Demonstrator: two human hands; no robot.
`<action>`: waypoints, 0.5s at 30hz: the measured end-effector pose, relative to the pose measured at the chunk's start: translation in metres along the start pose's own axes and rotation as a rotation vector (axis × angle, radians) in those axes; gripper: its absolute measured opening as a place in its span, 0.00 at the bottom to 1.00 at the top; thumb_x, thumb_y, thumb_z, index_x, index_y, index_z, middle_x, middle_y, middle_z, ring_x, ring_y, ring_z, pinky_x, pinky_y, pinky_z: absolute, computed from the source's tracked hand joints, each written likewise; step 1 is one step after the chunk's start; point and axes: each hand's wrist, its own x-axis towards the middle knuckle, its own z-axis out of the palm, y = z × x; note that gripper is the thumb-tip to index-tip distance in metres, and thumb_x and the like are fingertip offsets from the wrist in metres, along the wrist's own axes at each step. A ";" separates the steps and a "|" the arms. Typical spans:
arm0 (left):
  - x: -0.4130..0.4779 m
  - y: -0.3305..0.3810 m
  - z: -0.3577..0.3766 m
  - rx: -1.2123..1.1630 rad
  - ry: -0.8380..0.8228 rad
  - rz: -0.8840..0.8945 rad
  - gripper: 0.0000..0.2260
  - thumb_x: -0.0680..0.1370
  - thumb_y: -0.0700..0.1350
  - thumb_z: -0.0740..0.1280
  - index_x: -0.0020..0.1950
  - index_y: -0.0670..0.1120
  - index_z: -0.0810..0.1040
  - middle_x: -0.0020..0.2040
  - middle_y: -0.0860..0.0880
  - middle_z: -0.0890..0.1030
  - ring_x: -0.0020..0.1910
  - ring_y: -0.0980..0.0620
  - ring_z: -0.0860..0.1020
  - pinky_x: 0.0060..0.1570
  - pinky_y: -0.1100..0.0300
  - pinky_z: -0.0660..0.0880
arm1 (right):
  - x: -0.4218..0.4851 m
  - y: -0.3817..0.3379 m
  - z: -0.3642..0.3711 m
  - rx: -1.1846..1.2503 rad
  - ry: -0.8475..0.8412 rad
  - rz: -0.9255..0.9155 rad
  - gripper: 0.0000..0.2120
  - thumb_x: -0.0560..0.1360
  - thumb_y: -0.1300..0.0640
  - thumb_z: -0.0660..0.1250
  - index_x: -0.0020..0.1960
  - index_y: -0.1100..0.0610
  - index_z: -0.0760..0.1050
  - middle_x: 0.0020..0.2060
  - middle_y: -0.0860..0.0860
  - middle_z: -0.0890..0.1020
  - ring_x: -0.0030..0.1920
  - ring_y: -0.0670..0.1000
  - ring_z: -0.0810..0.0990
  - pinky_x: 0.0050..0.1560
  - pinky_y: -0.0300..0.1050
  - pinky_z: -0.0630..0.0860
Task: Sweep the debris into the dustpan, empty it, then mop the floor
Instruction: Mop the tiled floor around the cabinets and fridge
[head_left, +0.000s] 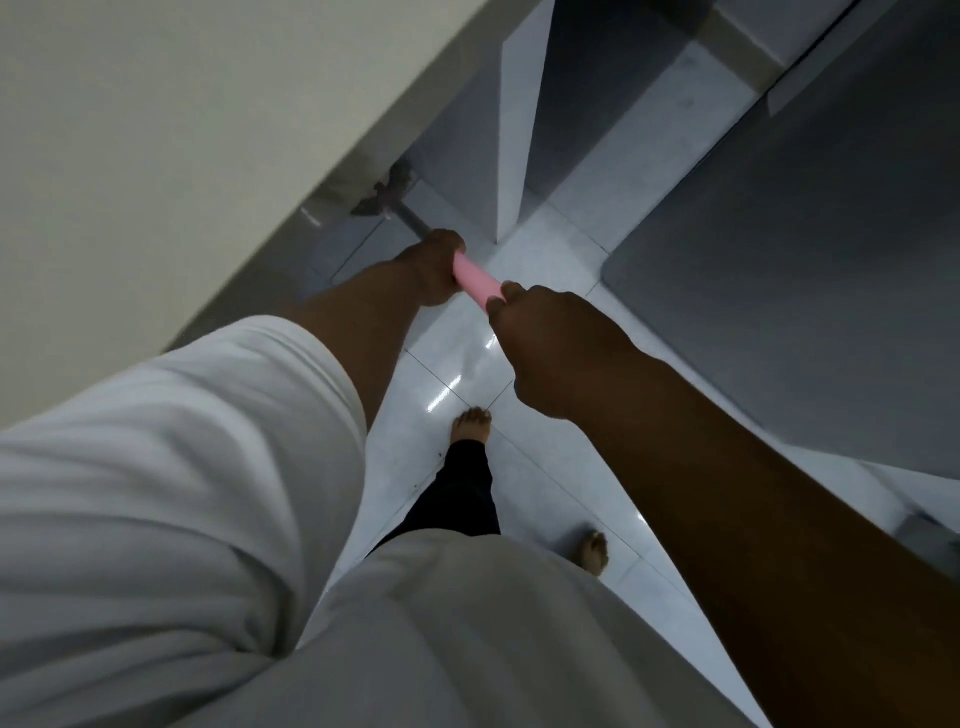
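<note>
Nearest: white shirt (441, 639) and white left sleeve (182, 441) fill the bottom of view, right forearm (753, 493) bare. 2 bare feet on the floor: forward foot (472, 423) under a black trouser leg (462, 493), nearer foot (595, 553) part hidden by the shirt. 2 hands, both on 1 mop. Right hand (550, 343) is nearer, fingers curled round the top of the pink grip (478, 280), grip end hidden in the fist. Left hand (434, 270) just beyond, fingers wrapped round the grip's lower end. Grey shaft (413, 221) leads from there to the mop head (384, 195), down at the foot of the wall; head blurred, shape hard to make out. Floor (457, 374): glossy white tiles, thin dark joints, light glare. Cream wall (156, 130) on the left, white upright edge (514, 130) ahead, dark grey area (779, 260) on the right, can't tell what it is
</note>
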 end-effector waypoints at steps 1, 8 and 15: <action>-0.004 0.007 0.009 0.001 -0.002 0.012 0.14 0.79 0.45 0.64 0.63 0.42 0.70 0.61 0.40 0.74 0.62 0.44 0.74 0.63 0.55 0.70 | -0.009 0.004 0.002 -0.008 0.003 -0.011 0.18 0.78 0.60 0.62 0.67 0.61 0.69 0.61 0.56 0.75 0.52 0.53 0.77 0.47 0.40 0.69; -0.073 0.084 0.082 -0.229 0.059 0.037 0.22 0.75 0.42 0.72 0.65 0.42 0.68 0.64 0.40 0.73 0.60 0.42 0.76 0.62 0.50 0.74 | -0.128 0.044 0.025 -0.130 0.012 -0.100 0.21 0.74 0.62 0.65 0.67 0.60 0.70 0.60 0.56 0.75 0.45 0.54 0.78 0.43 0.43 0.73; -0.172 0.176 0.169 -0.278 0.088 0.066 0.21 0.76 0.44 0.71 0.66 0.43 0.69 0.66 0.43 0.71 0.60 0.42 0.76 0.62 0.49 0.72 | -0.267 0.080 0.060 -0.173 -0.087 -0.086 0.22 0.74 0.63 0.63 0.68 0.59 0.67 0.61 0.54 0.73 0.40 0.52 0.74 0.37 0.42 0.68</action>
